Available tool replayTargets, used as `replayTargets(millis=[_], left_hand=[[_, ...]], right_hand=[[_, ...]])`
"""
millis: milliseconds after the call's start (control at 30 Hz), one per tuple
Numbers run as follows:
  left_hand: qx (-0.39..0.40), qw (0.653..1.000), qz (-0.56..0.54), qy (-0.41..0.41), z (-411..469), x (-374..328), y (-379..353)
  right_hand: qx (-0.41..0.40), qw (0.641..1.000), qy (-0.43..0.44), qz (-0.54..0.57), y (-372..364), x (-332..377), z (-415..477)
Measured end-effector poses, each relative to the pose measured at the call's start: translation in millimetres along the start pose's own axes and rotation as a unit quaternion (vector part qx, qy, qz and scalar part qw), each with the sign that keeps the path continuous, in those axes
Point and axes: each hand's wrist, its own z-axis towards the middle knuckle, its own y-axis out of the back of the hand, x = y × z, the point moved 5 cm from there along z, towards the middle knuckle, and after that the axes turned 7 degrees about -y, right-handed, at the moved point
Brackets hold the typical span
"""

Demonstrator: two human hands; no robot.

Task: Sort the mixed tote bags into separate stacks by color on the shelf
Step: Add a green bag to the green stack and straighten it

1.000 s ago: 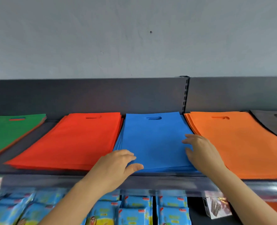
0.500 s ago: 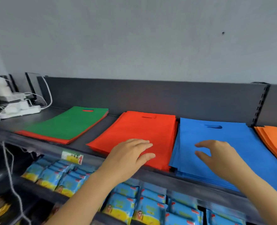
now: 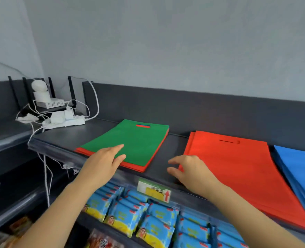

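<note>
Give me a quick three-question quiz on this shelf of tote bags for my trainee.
1. True or false: only green bags lie under the top green bag.
2. Which colour of stack is nearest the right hand? A blue, B red, C orange.
3. Fill in: the white power strip sits to the green bag's ____.
Key: 1 false, red edges show beneath it; 2 B, the red stack; 3 left.

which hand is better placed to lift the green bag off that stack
Left, probably: the left hand is over the near edge of the green tote bag, while the right hand is beside the red stack.
</note>
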Motion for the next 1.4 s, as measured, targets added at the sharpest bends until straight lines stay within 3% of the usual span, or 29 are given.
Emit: replayTargets(millis=[133, 300, 500, 700, 800, 900, 967, 1033, 1100, 1233, 1400], left_hand=[[0.045, 0.999, 0.014, -0.018, 26, 38, -9], [0.178, 0.983, -0.006, -0.043, 48, 62, -43], [0.236, 0.970, -0.039, -0.033, 59, 72, -44], [0.167, 0.985, -0.024, -0.043, 66, 73, -41], [0.125, 0.991, -0.022, -0.030, 67, 78, -39], [0.097, 0.994, -0.004, -0.043, 60, 72, -30], [0.076, 0.994, 0.011, -0.077, 50, 54, -22], [0.029, 0.991, -0.001, -0.132, 42, 27, -9], [0.010, 0.984, -0.030, -0.175, 37, 7, -2], [-0.045, 0.978, -0.008, -0.205, 38, 1, 4], [-0.046, 0.978, 0.016, -0.204, 46, -11, -4]], right_hand=[[0.035, 0.999, -0.020, 0.019, -33, 44, 45], [0.115, 0.990, -0.083, -0.013, -64, 57, 78], [0.020, 0.990, -0.126, -0.065, -65, 55, 101], [0.031, 0.989, -0.137, -0.046, -60, 50, 110], [0.035, 0.972, -0.171, 0.160, -56, 34, 106], [-0.004, 0.878, -0.304, 0.369, -41, 14, 96], [0.072, 0.801, -0.367, 0.467, -41, 14, 87], [0.119, 0.776, -0.368, 0.497, -42, 16, 83], [0.098, 0.798, -0.353, 0.479, -41, 11, 82], [-0.046, 0.864, -0.272, 0.421, -14, -8, 74], [-0.181, 0.852, -0.238, 0.430, 25, -49, 35]])
